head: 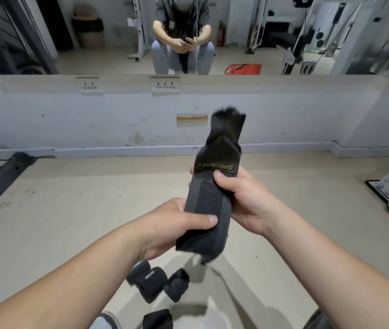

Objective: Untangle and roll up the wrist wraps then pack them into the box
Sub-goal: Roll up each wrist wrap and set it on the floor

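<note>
Head view: left hand (172, 224) and right hand (243, 198) each pinch the wrist wrap (207, 203); its loose, blurred far end may flop back, stick to itself and retangle.

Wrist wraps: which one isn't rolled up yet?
The wrist wrap with the gold-lettered label, held stretched out between the left hand and right hand. The other wraps lie rolled up on the floor below.
</note>
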Demonstrator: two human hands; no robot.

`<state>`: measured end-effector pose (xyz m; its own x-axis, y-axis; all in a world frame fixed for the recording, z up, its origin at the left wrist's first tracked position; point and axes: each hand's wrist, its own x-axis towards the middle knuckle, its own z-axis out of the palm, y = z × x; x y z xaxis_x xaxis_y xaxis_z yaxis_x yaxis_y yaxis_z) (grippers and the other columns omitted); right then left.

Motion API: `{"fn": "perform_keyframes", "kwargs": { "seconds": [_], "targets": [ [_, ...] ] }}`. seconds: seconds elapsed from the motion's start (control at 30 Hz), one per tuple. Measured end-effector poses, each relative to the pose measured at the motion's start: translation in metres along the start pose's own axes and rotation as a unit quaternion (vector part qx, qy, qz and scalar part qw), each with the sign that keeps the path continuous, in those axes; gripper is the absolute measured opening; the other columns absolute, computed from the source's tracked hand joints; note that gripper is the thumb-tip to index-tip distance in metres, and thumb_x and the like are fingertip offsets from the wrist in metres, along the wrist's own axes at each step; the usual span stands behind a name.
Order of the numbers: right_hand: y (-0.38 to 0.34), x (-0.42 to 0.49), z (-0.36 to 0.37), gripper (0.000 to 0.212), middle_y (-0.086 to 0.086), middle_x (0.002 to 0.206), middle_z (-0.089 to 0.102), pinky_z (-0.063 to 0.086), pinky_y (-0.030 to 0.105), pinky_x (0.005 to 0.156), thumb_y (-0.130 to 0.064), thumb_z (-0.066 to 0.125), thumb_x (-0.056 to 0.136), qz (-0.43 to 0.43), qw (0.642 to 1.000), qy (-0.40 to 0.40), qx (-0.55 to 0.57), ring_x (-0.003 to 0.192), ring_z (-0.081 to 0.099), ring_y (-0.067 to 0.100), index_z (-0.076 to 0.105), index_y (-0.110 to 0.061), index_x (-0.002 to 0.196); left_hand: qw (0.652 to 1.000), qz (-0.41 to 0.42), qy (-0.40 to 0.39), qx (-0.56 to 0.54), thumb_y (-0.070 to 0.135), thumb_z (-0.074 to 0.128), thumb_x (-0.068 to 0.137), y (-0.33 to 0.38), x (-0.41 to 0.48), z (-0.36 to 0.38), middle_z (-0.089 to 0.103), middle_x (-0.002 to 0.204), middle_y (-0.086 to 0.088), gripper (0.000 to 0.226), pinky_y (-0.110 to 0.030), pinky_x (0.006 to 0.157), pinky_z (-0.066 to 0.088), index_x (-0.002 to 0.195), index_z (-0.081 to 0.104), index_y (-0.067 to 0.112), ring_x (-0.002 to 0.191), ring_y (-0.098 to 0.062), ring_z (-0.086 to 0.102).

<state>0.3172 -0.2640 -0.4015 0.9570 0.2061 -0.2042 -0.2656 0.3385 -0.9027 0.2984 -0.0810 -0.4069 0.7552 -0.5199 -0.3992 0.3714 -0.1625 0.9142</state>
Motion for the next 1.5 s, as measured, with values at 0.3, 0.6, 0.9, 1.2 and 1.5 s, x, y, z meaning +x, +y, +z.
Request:
{"fn": "perform_keyframes", "kwargs": {
  "seconds": [0.3, 0.6, 0.9, 1.2, 1.5],
  "targets": [
    [-0.010, 0.020, -0.029, 0.042, 0.023, 0.127, 0.070, 0.064, 0.041, 0.081, -0.009, 0.053, 0.103, 0.013, 0.994, 0.006, 0.112, 0.102, 0.075, 0.031, 0.053, 0.002, 0.144, 0.993, -0.052, -0.038, 0.095, 0.011, 0.068, 0.100, -0.009, 0.015, 0.013, 0.081, 0.105, -0.002, 0.013, -0.024, 0.081, 0.057, 0.107, 0.077, 0.017, 0.096, -0.016, 0.077],
    [0.000, 0.032, -0.035, 0.024, 0.018, 0.116, 0.078, 0.065, 0.041, 0.071, -0.015, 0.050, 0.110, 0.011, 0.994, 0.066, 0.092, 0.095, 0.079, 0.029, 0.059, -0.004, 0.130, 0.988, -0.072, -0.098, 0.090, 0.014, 0.078, 0.082, -0.010, 0.025, 0.010, 0.080, 0.112, -0.008, 0.027, -0.035, 0.087, 0.057, 0.109, 0.076, 0.018, 0.101, -0.024, 0.076],
    [-0.002, 0.028, -0.042, 0.056, 0.018, 0.133, 0.070, 0.053, 0.049, 0.108, -0.048, 0.058, 0.101, 0.065, 0.992, 0.044, 0.102, 0.119, 0.069, 0.033, 0.064, -0.006, 0.137, 0.992, -0.018, -0.027, 0.119, 0.005, 0.069, 0.097, -0.004, 0.021, 0.014, 0.080, 0.099, 0.003, 0.016, -0.020, 0.077, 0.055, 0.103, 0.076, 0.018, 0.089, -0.010, 0.075],
    [-0.004, 0.020, -0.044, 0.049, 0.019, 0.135, 0.067, 0.055, 0.048, 0.106, -0.025, 0.059, 0.099, 0.088, 0.986, -0.029, 0.138, 0.122, 0.067, 0.035, 0.061, 0.001, 0.141, 0.995, 0.002, 0.015, 0.094, 0.005, 0.071, 0.096, -0.001, 0.018, 0.012, 0.081, 0.107, -0.004, 0.019, -0.032, 0.087, 0.060, 0.112, 0.076, 0.013, 0.101, -0.020, 0.077],
    [0.014, 0.018, -0.031, 0.044, 0.017, 0.143, 0.064, 0.055, 0.044, 0.106, -0.028, 0.055, 0.105, 0.113, 0.989, -0.089, 0.032, 0.128, 0.064, 0.031, 0.060, -0.008, 0.144, 0.996, 0.045, 0.066, -0.030, 0.005, 0.071, 0.097, 0.013, 0.019, -0.007, 0.079, 0.117, -0.013, 0.030, -0.034, 0.086, 0.061, 0.126, 0.069, 0.014, 0.103, -0.025, 0.077]
  ]
}}
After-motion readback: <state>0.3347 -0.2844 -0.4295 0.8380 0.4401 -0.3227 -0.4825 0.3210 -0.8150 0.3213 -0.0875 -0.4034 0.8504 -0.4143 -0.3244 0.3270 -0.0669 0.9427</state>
